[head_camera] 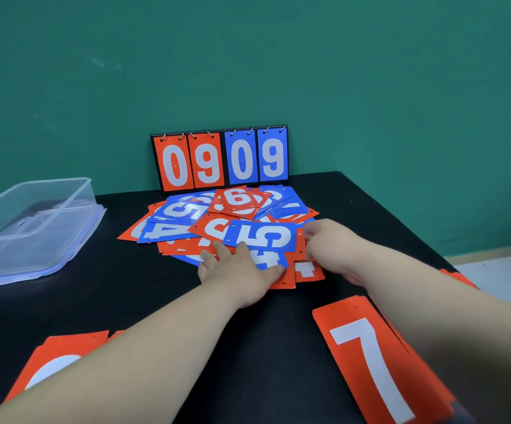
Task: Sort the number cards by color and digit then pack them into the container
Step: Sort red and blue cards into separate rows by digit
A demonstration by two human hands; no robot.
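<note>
The left hand (236, 269) presses flat, fingers straight, on the scattered red and blue number cards (184, 211) on the black bench (125, 295). The right hand (324, 240), blurred and its grip unreadable, sits at the right end of the crosswise blue 5 card (263, 237).

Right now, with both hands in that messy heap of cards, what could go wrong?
The loose heap of red and blue number cards overlaps heavily, so the left hand, pressing flat, could drag several along at once. The right forearm passes over the red 7 card pile and might knock it askew.
</note>
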